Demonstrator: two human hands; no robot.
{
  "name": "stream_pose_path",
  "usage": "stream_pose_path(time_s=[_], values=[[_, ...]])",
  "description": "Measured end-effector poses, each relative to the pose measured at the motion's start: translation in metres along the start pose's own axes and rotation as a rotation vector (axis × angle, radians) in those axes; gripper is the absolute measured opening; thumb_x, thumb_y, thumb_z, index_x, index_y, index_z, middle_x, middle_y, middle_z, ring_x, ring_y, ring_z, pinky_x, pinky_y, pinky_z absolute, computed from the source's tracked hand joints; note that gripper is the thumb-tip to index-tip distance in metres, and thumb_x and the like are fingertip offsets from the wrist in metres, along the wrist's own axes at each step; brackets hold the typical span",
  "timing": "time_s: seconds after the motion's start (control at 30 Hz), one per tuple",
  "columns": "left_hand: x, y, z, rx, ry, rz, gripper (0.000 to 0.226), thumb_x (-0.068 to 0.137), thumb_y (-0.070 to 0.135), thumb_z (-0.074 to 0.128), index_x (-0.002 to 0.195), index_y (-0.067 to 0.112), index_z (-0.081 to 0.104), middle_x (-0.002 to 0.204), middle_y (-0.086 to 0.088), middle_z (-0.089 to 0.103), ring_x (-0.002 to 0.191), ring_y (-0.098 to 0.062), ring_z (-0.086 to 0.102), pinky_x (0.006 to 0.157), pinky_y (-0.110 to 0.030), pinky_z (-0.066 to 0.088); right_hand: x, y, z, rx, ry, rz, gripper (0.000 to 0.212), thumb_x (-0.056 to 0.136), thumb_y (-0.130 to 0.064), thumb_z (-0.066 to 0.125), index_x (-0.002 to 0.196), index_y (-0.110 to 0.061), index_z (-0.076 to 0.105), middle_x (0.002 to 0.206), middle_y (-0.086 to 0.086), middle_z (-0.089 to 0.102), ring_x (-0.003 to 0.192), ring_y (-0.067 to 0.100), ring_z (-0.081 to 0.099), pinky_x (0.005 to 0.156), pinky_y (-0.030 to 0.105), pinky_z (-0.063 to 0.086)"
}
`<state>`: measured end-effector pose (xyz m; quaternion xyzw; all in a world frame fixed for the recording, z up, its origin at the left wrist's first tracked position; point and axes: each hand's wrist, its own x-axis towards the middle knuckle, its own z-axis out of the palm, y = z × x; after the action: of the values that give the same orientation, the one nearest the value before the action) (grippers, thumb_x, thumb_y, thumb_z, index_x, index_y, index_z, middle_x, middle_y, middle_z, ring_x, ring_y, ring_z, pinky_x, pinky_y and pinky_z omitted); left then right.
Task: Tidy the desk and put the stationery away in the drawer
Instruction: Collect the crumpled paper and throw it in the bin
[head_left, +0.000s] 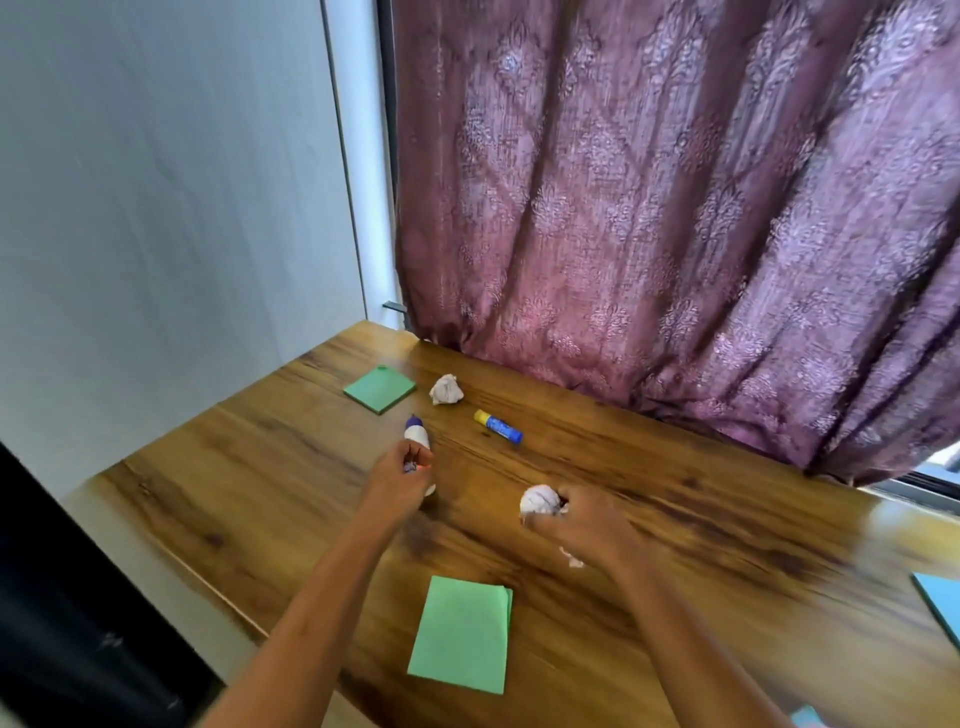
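While both hands work over the wooden counter (649, 519), the left hand (400, 480) is clamped on a white glue bottle (418, 436) and the right hand (582, 525) is closed on a crumpled paper ball (540, 501).

Largest behind the counter is the patterned purple curtain (675, 208), hanging at twelve o'clock with its hem on the counter's far edge. Next in size, a green paper sheet (460, 634) lies at six o'clock, near the front edge; a green sticky-note pad (380, 388) sits at eleven o'clock, with a second paper ball (447, 389) just beside it. A blue glue stick (498, 426) with a yellow cap lies at twelve o'clock, between that ball and the hands. A blue sheet's corner (940, 603) shows at three o'clock.
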<state>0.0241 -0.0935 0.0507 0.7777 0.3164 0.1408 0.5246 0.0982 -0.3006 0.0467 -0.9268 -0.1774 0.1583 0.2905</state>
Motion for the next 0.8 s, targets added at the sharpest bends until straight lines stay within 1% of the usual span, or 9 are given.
stream_pose_path(time_s=[0.1,0.2,0.23,0.33,0.47,0.6,0.67,0.73,0.8], values=[[0.019,0.005,-0.01,0.003,0.033,0.005,0.018,0.08,0.004,0.059,0.094,0.016,0.061,0.105,-0.01,0.06,0.088,-0.022,0.054,0.074,-0.032,0.046,0.021,-0.017,-0.001,0.156,0.002,-0.013,0.047,0.075,-0.055,0.069,0.108,-0.022,0.062,0.1,-0.005,0.064,0.087,0.011,0.059,0.068,0.027,0.044],[0.04,0.007,-0.016,0.034,0.051,0.031,0.02,0.076,0.004,0.059,0.088,0.02,0.063,0.099,-0.006,0.065,0.087,-0.024,0.056,0.076,-0.033,0.046,0.042,-0.029,0.005,0.253,0.006,-0.024,0.06,0.075,-0.058,0.068,0.121,-0.02,0.06,0.106,-0.005,0.066,0.088,0.009,0.06,0.068,0.023,0.044],[0.049,0.009,-0.017,0.05,0.048,0.042,0.02,0.077,0.004,0.059,0.089,0.018,0.063,0.098,-0.004,0.065,0.089,-0.023,0.056,0.077,-0.032,0.045,0.048,-0.034,0.006,0.287,0.009,-0.023,0.059,0.076,-0.058,0.067,0.121,-0.021,0.06,0.103,-0.006,0.066,0.086,0.007,0.06,0.068,0.022,0.045],[0.077,0.014,-0.018,0.055,0.028,0.065,0.018,0.078,0.003,0.059,0.093,0.013,0.063,0.096,-0.003,0.063,0.088,-0.02,0.055,0.079,-0.03,0.045,0.072,-0.05,0.004,0.342,0.014,-0.02,0.038,0.083,-0.053,0.063,0.111,-0.028,0.059,0.091,-0.012,0.063,0.077,0.001,0.057,0.064,0.019,0.043],[0.124,0.012,-0.018,0.073,-0.06,0.09,0.016,0.076,0.002,0.059,0.087,0.013,0.062,0.1,-0.006,0.065,0.095,-0.024,0.058,0.085,-0.034,0.047,0.114,-0.072,0.016,0.465,0.069,0.036,0.044,0.086,-0.055,0.057,0.115,-0.022,0.06,0.098,-0.005,0.065,0.086,0.011,0.06,0.075,0.027,0.046],[0.184,0.005,-0.017,0.16,-0.17,0.051,0.014,0.077,0.007,0.057,0.088,0.014,0.062,0.099,-0.009,0.067,0.097,-0.029,0.06,0.084,-0.037,0.048,0.153,-0.094,0.039,0.651,0.113,0.149,0.04,0.088,-0.048,0.059,0.114,-0.019,0.063,0.105,0.001,0.069,0.092,0.015,0.063,0.069,0.024,0.046],[0.211,0.001,-0.014,0.215,-0.235,0.049,0.015,0.079,0.01,0.057,0.093,0.016,0.059,0.103,-0.007,0.065,0.099,-0.027,0.059,0.084,-0.035,0.047,0.177,-0.103,0.055,0.679,0.14,0.2,0.042,0.087,-0.044,0.063,0.117,-0.014,0.062,0.108,0.004,0.068,0.093,0.017,0.063,0.07,0.024,0.047],[0.231,-0.003,-0.007,0.25,-0.289,0.06,0.019,0.082,0.013,0.057,0.101,0.015,0.056,0.11,-0.008,0.063,0.104,-0.026,0.057,0.086,-0.036,0.047,0.199,-0.108,0.069,0.716,0.168,0.238,0.044,0.086,-0.041,0.065,0.121,-0.015,0.061,0.112,0.005,0.068,0.099,0.019,0.064,0.08,0.027,0.049],[0.247,-0.005,0.001,0.286,-0.362,0.07,0.033,0.084,0.018,0.058,0.116,0.014,0.052,0.12,-0.008,0.057,0.109,-0.028,0.054,0.088,-0.036,0.045,0.213,-0.116,0.076,0.732,0.183,0.278,0.043,0.088,-0.041,0.063,0.123,-0.017,0.059,0.115,0.004,0.067,0.101,0.02,0.063,0.081,0.028,0.047]])
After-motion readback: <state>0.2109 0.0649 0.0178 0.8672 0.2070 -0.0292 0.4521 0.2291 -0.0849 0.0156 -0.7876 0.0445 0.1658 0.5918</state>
